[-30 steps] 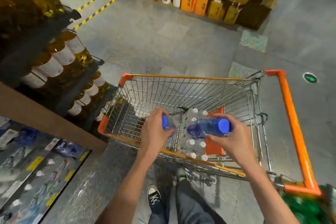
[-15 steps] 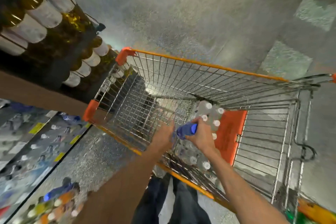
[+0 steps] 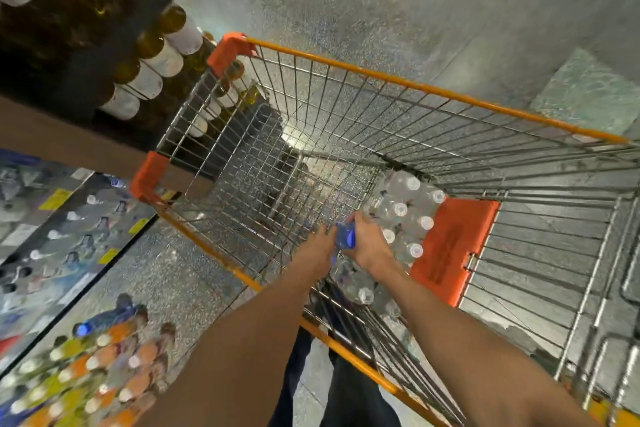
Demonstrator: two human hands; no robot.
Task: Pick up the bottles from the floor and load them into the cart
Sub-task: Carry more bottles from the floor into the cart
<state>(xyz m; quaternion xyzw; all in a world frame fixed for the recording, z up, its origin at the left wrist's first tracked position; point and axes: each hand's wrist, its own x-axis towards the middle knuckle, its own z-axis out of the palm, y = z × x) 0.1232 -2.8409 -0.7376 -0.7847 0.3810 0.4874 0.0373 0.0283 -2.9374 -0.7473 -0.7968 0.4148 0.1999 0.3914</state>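
Both of my arms have gone deeper into the cart (image 3: 398, 80) than a second ago, and my head has tipped down, so the far shelves are gone from view. Back then I held one blue-capped bottle in each hand, high over the rim. Now they are low, close to the wire floor.

My right hand (image 3: 367, 244) is wrapped around a blue-capped bottle (image 3: 346, 236). Its cap points up at me and its long body points down, away from me. My left hand (image 3: 313, 250) is just beside it, almost touching. Blue shows low at its side, so I think it grips its own bottle, but I cannot be sure.

Just to the right of my hands sits a pack of clear bottles (image 3: 405, 215) with white caps, on the cart floor, next to the orange flap (image 3: 450, 246). I can count about seven white caps. The open wire floor lies to the left of the pack, under my left hand, so I think that is where the bottles should go down.

On the floor at my left are more bottles (image 3: 104, 367), too blurry to count.
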